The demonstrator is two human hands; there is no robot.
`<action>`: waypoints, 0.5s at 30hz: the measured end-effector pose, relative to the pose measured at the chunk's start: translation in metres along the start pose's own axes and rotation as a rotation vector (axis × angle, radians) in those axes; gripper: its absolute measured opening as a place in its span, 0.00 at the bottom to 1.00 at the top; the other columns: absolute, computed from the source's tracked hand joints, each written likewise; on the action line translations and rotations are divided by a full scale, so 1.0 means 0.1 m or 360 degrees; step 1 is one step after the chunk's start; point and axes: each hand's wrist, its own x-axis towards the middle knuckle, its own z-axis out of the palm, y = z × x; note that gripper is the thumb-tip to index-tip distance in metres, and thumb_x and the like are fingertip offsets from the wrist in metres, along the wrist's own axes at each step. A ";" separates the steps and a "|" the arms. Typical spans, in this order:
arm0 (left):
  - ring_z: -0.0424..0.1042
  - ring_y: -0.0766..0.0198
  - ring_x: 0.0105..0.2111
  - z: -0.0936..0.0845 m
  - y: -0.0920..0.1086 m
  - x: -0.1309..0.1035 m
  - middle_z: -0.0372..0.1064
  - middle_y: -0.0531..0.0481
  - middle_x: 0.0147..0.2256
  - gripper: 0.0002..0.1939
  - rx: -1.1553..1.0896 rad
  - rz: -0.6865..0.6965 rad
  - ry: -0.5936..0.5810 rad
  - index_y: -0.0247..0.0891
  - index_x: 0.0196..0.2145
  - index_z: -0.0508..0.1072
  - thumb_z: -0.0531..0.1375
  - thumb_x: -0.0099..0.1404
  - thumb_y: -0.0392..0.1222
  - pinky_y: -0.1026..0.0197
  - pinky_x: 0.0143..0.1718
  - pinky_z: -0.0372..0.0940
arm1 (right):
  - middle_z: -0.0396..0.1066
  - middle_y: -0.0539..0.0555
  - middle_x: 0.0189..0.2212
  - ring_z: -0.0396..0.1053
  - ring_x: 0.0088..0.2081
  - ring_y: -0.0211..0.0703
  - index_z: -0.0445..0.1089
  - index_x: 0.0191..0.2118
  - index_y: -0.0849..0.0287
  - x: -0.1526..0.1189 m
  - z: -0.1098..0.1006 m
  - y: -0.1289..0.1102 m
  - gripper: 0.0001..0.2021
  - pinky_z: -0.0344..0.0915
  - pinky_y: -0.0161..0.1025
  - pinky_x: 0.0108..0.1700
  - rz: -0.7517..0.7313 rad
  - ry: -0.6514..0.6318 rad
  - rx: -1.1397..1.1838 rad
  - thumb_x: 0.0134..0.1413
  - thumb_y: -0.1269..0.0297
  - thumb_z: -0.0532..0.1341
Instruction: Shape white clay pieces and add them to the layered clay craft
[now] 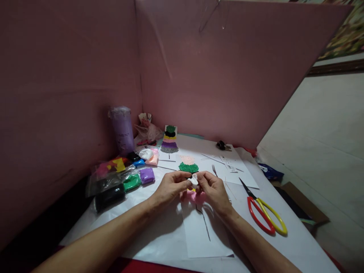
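Note:
A small looped piece of white clay (193,181) is pinched between the fingertips of both hands. My left hand (173,185) grips its left side and my right hand (212,189) its right side, with fingers closed. Beneath them lies a white paper (201,235) with a dark curved line. On that paper, bands of green clay (188,167), pale peach above it, and pink clay (196,196) below show around the hands. The hands hide part of the middle bands.
Clay packets (132,182) and a purple canister (122,129) stand left. Behind is a finished-looking striped card (170,142). A fork (214,169), red-and-yellow scissors (264,212) and a black clip (221,145) lie right. Pink panels enclose the back.

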 end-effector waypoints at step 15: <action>0.62 0.72 0.17 0.00 -0.01 0.00 0.70 0.50 0.24 0.18 0.0176 0.0078 -0.0048 0.29 0.34 0.76 0.66 0.53 0.49 0.68 0.18 0.56 | 0.69 0.50 0.27 0.69 0.28 0.40 0.64 0.39 0.58 -0.05 0.02 0.01 0.11 0.66 0.37 0.30 -0.0192 -0.0115 -0.0198 0.57 0.56 0.61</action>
